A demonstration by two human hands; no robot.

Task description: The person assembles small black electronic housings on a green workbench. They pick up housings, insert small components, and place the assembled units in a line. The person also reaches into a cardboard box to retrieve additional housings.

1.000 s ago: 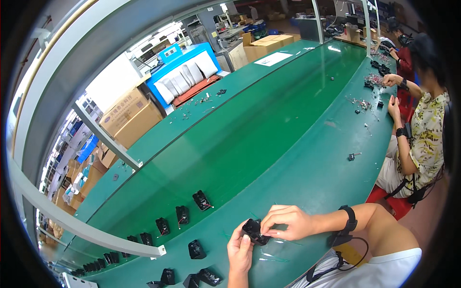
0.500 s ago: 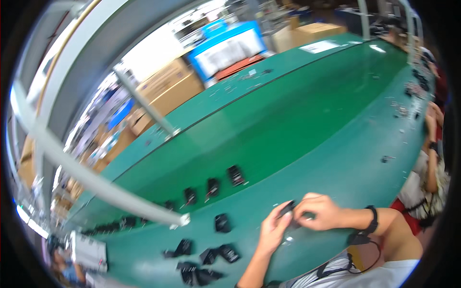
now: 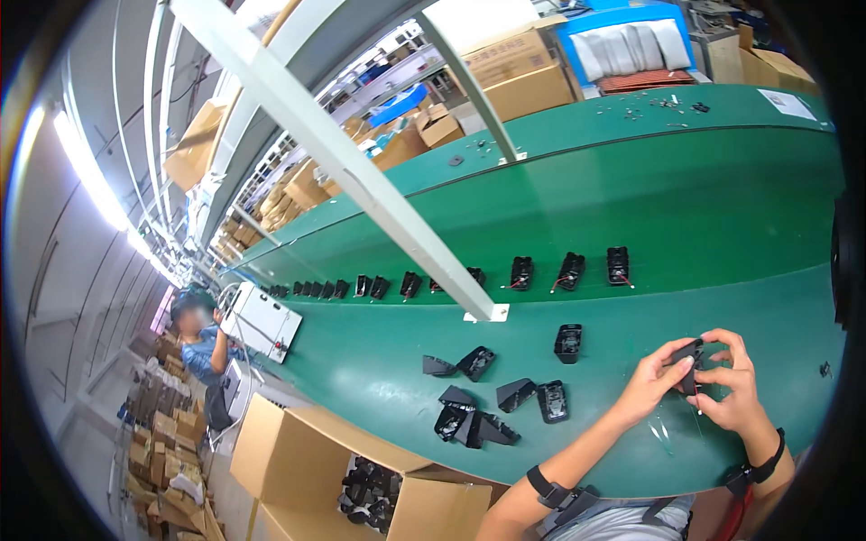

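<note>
My left hand and right hand both pinch a small black part above the green bench; loose black housings lie left of me; bare green stretches ahead; the near edge is below my wrists.

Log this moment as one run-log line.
left hand: grips small black part | right hand: grips same part | place: above green bench | nearby: loose black parts, open carton
</note>
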